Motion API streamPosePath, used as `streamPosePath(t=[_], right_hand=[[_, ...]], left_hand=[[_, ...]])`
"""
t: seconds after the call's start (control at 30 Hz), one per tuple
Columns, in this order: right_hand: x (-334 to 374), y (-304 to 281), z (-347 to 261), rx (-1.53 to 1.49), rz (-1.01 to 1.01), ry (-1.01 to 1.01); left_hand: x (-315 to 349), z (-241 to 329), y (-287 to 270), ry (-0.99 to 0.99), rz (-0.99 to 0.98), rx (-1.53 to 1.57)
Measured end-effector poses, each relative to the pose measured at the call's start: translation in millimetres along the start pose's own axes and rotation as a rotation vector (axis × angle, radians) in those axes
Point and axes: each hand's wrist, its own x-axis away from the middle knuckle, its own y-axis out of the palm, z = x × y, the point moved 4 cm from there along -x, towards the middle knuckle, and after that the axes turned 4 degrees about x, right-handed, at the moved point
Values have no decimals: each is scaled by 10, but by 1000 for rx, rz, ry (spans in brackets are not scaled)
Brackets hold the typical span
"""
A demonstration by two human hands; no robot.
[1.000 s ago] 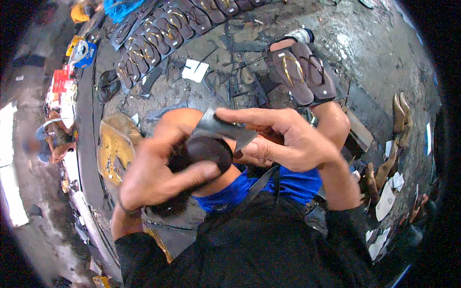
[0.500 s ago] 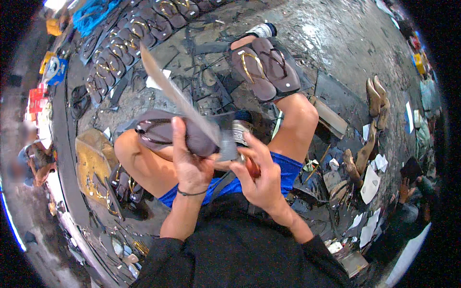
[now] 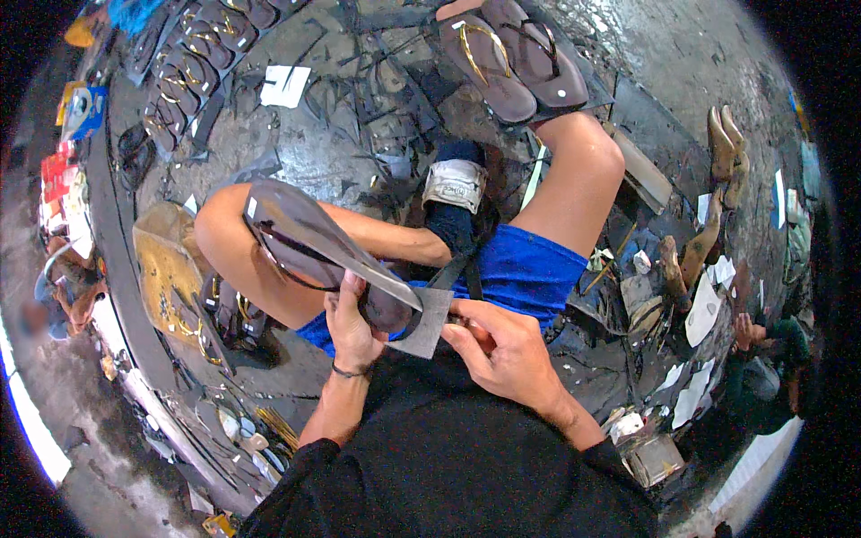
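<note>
A dark brown flip-flop (image 3: 287, 235) with a black strap lies across my left thigh. A long thin sole layer (image 3: 345, 255) arches over it, apart from it along part of its length. My left hand (image 3: 352, 327) is closed on the flip-flop near the heel, thumb on top. A grey square scrap (image 3: 423, 325) juts out at the heel end. Beside the scrap's right edge, my right hand (image 3: 507, 350) is closed with fingers curled and pinching. What sits between those fingers is hidden.
A pair of brown flip-flops (image 3: 511, 85) rests by my right knee. Several more flip-flops (image 3: 193, 67) stand in rows at the far left. Wooden foot forms (image 3: 722, 148), scraps and white paper (image 3: 285, 86) litter the floor. Other people (image 3: 762, 377) sit at both sides.
The raised sole layer has come down over the flip-flop. The flip-flop has tilted, its heel end now lower. My right hand has moved slightly right and down. The view has shifted.
</note>
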Motion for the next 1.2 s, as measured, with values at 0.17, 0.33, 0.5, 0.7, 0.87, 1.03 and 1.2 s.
streamPosePath(t=[0.17, 0.33, 0.5, 0.7, 0.87, 1.03, 1.2], right_hand=[[-290, 175, 143, -102, 116, -62], [-335, -376, 731, -1145, 303, 129], [-243, -1532, 1662, -1189, 764, 177], [-827, -1471, 3532, -770, 1010, 527], [-1079, -1410, 3542, -486, 1049, 459], [507, -1105, 4158, -117, 1187, 538], [-14, -1926, 3542, 686, 1195, 548]], left_hand=[[314, 161, 183, 76, 24, 43], [286, 1225, 128, 446, -537, 838], [-551, 796, -122, 312, -428, 493], [-1736, -448, 1319, -87, -500, 34], [-2287, -728, 2320, -380, -501, -59], [-2293, -588, 2525, -214, -440, -135], [-2420, -593, 2392, -182, -359, -174]])
